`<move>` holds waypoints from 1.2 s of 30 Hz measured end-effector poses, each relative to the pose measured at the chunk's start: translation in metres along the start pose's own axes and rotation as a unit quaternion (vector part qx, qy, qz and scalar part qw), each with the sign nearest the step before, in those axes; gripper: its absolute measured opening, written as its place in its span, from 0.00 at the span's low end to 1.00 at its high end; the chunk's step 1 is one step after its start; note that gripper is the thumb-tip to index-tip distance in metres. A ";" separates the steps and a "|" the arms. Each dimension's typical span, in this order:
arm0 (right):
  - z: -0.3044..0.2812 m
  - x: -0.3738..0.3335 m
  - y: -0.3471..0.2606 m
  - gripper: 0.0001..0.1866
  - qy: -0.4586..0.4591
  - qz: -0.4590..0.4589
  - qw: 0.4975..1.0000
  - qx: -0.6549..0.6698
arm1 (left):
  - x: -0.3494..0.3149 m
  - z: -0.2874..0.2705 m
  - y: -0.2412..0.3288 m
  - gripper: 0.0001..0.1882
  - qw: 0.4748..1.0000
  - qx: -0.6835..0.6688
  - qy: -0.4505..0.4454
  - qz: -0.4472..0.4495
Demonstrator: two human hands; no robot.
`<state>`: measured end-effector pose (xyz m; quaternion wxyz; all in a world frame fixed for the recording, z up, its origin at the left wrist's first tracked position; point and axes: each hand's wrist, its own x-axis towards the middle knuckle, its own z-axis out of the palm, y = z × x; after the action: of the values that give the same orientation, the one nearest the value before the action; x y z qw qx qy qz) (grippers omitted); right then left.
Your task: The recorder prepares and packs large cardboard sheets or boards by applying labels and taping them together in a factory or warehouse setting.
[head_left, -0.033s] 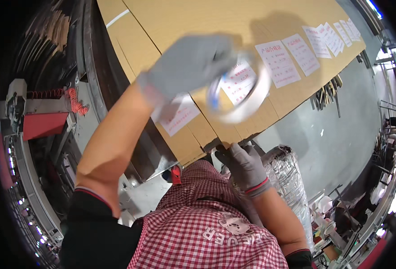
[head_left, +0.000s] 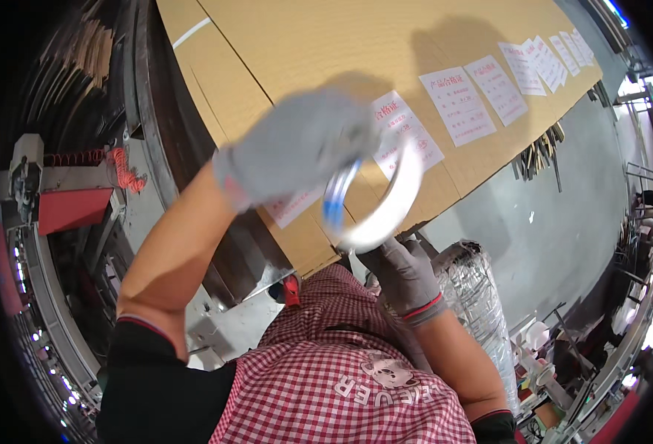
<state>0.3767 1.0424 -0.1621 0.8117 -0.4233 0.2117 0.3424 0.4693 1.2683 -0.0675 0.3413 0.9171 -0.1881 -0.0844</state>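
Note:
My left hand (head_left: 304,144), in a grey glove and blurred by motion, grips a roll of clear tape (head_left: 402,196) with a blue and white core. It holds the roll tilted above the near part of a large brown cardboard sheet (head_left: 319,44). My right hand (head_left: 408,277), also gloved in grey, is closed at the near edge of the cardboard. Its fingertips are partly covered by the roll, and what they pinch cannot be made out. Under the roll lies a white printed label sheet (head_left: 408,133); another label sheet (head_left: 289,211) shows partly below my left wrist.
Several more label sheets (head_left: 458,107) run in a row along the cardboard's right side. A silver-wrapped roll (head_left: 474,296) stands beside my right forearm. Dark strips (head_left: 541,159) stick out beneath the cardboard. A red coiled hose (head_left: 125,169) hangs by machinery at left.
My left hand has brought the tape roll nearer to me and slightly left, uncovering more of the label beneath. My right hand stays at the cardboard's edge.

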 end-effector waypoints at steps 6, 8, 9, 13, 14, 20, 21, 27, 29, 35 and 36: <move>0.017 0.009 0.006 0.28 0.019 -0.047 0.998 0.022 | -0.064 0.030 -0.026 0.09 0.995 0.044 0.039 0.077; 0.011 0.012 0.005 0.26 0.017 -0.025 0.999 0.025 | -0.068 0.031 -0.024 0.09 0.994 0.063 0.034 0.077; 0.010 0.014 0.004 0.25 0.011 -0.004 0.999 0.031 | -0.067 0.030 -0.027 0.10 0.994 0.058 0.026 0.084; 0.007 0.022 0.014 0.23 0.017 -0.062 0.998 0.026 | -0.066 0.032 -0.029 0.12 0.993 0.047 0.037 0.102; 0.006 0.023 0.014 0.23 0.016 -0.058 0.998 0.022 | -0.067 0.036 -0.032 0.13 0.990 0.053 0.051 0.116; 0.007 0.023 0.012 0.21 -0.011 -0.080 0.996 0.036 | -0.064 0.039 -0.028 0.08 0.992 0.061 0.042 0.102; 0.009 0.023 0.011 0.20 0.001 -0.074 0.997 0.015 | -0.065 0.041 -0.028 0.08 0.993 0.047 0.043 0.095; 0.000 0.012 0.016 0.16 0.015 -0.089 0.996 0.009 | -0.069 0.052 -0.020 0.10 0.990 0.046 0.080 0.109; -0.015 0.015 0.026 0.16 -0.038 -0.139 0.989 -0.015 | -0.069 0.053 -0.020 0.10 0.990 0.040 0.078 0.113; 0.009 -0.012 0.028 0.13 -0.028 0.016 0.996 0.084 | -0.073 0.049 -0.029 0.10 0.989 0.005 0.089 0.115; -0.008 0.004 0.039 0.10 -0.057 -0.073 0.996 -0.007 | -0.064 0.046 -0.031 0.10 0.987 0.022 0.095 0.124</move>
<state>0.3500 1.0530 -0.1908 0.8421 -0.4232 0.1313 0.3073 0.4064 1.2883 -0.1205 0.3450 0.8979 -0.2689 0.0502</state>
